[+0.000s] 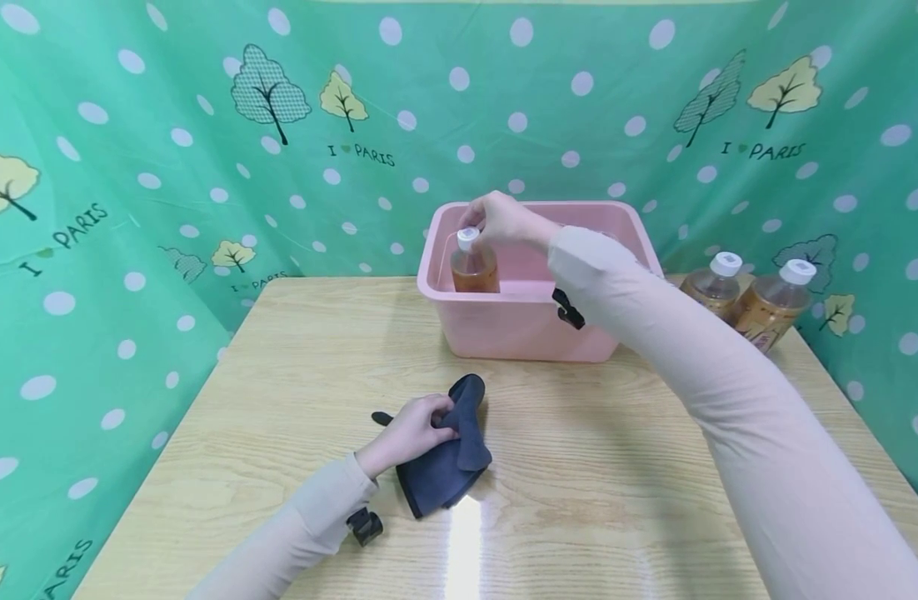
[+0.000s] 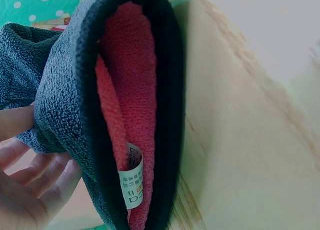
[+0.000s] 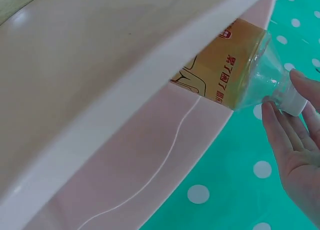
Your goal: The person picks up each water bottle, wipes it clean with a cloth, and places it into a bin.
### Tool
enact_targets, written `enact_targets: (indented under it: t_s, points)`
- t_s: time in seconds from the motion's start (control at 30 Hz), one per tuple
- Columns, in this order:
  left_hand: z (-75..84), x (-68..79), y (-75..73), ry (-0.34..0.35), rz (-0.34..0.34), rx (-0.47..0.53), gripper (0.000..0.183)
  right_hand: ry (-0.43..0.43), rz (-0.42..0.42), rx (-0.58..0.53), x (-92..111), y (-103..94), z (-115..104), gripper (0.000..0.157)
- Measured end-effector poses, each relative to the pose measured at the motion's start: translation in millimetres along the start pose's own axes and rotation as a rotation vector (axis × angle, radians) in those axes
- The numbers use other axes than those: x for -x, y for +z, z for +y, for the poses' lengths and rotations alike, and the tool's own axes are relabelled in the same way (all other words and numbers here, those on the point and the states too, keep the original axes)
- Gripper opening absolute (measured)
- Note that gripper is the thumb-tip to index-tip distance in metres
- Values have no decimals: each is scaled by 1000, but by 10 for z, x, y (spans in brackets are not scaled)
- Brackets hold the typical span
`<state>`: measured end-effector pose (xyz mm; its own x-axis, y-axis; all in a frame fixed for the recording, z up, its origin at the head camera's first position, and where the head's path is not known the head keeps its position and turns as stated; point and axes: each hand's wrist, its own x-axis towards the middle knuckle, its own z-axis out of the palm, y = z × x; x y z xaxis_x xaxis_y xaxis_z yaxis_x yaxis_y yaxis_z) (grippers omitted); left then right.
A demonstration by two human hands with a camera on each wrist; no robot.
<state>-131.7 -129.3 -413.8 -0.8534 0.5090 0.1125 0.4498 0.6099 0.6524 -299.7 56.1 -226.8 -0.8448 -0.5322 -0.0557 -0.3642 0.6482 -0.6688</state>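
My right hand (image 1: 506,220) reaches over the pink plastic bin (image 1: 530,331) and pinches a bottle by its white cap and neck. This bottle (image 1: 476,272) stands at the left end inside the bin, its amber label partly above the rim; its base is hidden. In the right wrist view the thumb and fingers lie on both sides of the bottle's cap (image 3: 291,101). On the table in front, my left hand (image 1: 411,432) pinches a folded dark grey towel (image 1: 438,477). The left wrist view shows the towel's red inner side (image 2: 131,55) and a white tag (image 2: 132,186).
Two more capped bottles stand right of the bin: a nearer bottle (image 1: 770,310) and another bottle (image 1: 710,290) beside it. The wooden table (image 1: 309,358) bears everything. A green dotted curtain (image 1: 466,108) rises behind the bin and along both sides.
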Motion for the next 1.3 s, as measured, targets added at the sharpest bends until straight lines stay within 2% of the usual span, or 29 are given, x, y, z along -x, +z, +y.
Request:
enact_targets:
  t_s: [0.2,0.6,0.8,1.3]
  points:
    - [2,3,9,3,7,-11,15,-15,8,46,-8,79,39,31]
    - [6,11,11,7,8,-11,15,25,-10,61,-5,231,90,33]
    - [7,8,13,5,13,-13,15,18,-13,55,-3,281,95,30]
    - [19,15,13,-1,13,-10,15,22,-32,71,-10,278,136,35]
